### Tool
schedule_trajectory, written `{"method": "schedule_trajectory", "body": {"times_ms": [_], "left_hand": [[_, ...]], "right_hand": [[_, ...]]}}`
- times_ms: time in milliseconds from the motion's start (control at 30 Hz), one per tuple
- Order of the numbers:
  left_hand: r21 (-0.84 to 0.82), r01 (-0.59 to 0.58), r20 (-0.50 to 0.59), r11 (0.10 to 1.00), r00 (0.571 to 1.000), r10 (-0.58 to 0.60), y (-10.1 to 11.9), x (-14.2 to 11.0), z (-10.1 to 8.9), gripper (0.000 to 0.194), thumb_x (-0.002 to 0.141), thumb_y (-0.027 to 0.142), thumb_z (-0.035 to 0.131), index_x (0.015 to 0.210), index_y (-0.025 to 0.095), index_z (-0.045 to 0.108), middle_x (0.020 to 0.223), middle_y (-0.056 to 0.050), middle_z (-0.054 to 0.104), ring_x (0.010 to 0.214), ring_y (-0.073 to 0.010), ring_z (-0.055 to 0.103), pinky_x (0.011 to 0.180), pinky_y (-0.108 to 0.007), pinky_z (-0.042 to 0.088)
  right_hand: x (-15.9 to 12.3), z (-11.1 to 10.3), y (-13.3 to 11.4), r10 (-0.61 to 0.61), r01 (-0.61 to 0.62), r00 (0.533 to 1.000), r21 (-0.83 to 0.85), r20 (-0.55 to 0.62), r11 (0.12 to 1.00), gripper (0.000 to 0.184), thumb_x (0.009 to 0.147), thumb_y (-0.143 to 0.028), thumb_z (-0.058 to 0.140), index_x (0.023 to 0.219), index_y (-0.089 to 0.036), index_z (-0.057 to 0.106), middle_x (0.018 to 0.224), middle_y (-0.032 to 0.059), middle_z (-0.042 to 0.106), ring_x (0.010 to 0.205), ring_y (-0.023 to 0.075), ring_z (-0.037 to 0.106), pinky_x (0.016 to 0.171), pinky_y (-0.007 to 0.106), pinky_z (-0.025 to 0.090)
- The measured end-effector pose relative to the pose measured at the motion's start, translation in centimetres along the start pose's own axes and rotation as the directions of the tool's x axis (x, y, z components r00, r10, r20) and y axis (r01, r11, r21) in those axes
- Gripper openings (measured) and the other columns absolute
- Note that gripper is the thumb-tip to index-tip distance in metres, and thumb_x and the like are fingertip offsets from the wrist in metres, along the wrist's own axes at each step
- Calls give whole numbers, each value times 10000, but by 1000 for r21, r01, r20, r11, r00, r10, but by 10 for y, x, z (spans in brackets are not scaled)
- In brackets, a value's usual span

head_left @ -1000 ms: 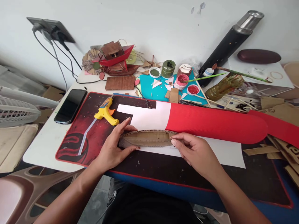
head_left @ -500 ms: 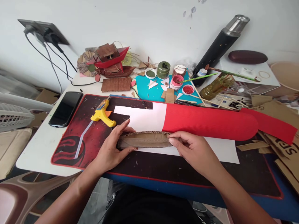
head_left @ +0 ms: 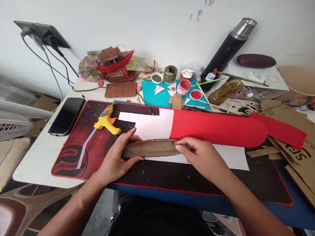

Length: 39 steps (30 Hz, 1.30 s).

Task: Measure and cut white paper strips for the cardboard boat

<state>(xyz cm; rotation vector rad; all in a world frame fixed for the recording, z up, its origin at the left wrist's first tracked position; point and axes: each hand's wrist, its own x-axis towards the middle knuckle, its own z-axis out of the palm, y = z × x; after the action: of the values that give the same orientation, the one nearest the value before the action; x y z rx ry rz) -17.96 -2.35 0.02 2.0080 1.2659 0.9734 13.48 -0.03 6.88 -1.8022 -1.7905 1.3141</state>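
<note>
A brown cardboard boat hull, hollow and open at the top, lies between my two hands over white paper. My left hand grips its left end, thumb on the near side and fingers on the far side. At the right end, my right hand pinches the hull between thumb and fingers. Right behind it a sheet of red corrugated paper is folded over on white paper. To the left of my left hand rests a yellow hot glue gun with a glue stick protruding from its back.
At the back stand red and brown model boats, a green paint jar and a red paint jar. A black phone lies at left. A black flask leans at back right. Cardboard scraps pile up on the right.
The hull is tipped slightly, so a little more of its inside shows. Both hands keep their hold on its ends. The whole view has shifted slightly.
</note>
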Motion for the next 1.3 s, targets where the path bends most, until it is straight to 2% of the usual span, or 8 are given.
{"method": "schedule_trajectory", "body": {"times_ms": [433, 633, 800, 933, 1033, 1167, 1300], "left_hand": [[34, -83, -39, 996, 996, 84, 3, 0, -1, 922, 960, 359, 830, 1720, 391, 310, 1253, -84, 724, 1158, -264, 713, 1033, -458, 595], [37, -83, -39, 996, 996, 85, 4, 0, -1, 914, 969, 364, 820, 1722, 390, 303, 1244, -85, 722, 1141, -263, 715, 1031, -465, 588], [21, -55, -35, 998, 998, 55, 3, 1, -1, 900, 962, 376, 825, 1714, 382, 331, 1254, -85, 717, 1156, -270, 708, 1025, -456, 591], [7, -141, -45, 990, 989, 141, 1, 3, -1, 845, 941, 275, 844, 1664, 396, 422, 1273, -76, 706, 1147, -257, 682, 1005, -436, 590], [-8, -183, -38, 983, 983, 182, 3, 5, -2, 714, 934, 196, 837, 1556, 379, 539, 1298, -75, 684, 1164, -253, 680, 1001, -434, 592], [50, -203, 28, 978, 979, 202, 8, 8, -5, 306, 978, 214, 787, 1265, 306, 733, 1266, -62, 659, 1120, -222, 683, 955, -367, 598], [67, -181, 35, 981, 983, 179, 8, 9, -5, 243, 998, 220, 763, 1229, 291, 747, 1278, -61, 654, 1148, -218, 678, 971, -350, 594]], "right_hand": [[3, 0, 0, 2, -2, 1000, -11, 17, 1000, 288, 1013, -483, 630, 1022, -270, 822, 670, -2, 702, 604, 202, 619, 573, 309, 424], [2, -1, 0, -12, 13, 1000, -21, 17, 1000, 270, 1019, -472, 633, 1013, -273, 815, 672, -2, 712, 600, 203, 628, 570, 308, 423], [3, 2, 1, -52, 51, 999, -94, -7, 994, 266, 1041, -468, 613, 1026, -281, 800, 707, 3, 742, 606, 208, 647, 572, 311, 414], [4, 4, 0, -71, 65, 997, -176, -29, 982, 244, 1042, -458, 617, 1019, -280, 781, 737, 6, 760, 621, 209, 657, 580, 317, 398], [4, 3, -1, -61, 58, 998, -195, -12, 979, 238, 1050, -457, 614, 1026, -280, 772, 739, 2, 764, 629, 209, 669, 591, 320, 400], [3, 2, -1, -65, 60, 998, -233, -15, 971, 258, 1068, -475, 606, 1045, -282, 776, 774, 4, 788, 640, 210, 681, 596, 325, 407], [2, 1, 1, -88, 70, 995, -308, -44, 949, 260, 1071, -470, 613, 1087, -284, 794, 834, 13, 825, 650, 220, 694, 592, 334, 417]]}}
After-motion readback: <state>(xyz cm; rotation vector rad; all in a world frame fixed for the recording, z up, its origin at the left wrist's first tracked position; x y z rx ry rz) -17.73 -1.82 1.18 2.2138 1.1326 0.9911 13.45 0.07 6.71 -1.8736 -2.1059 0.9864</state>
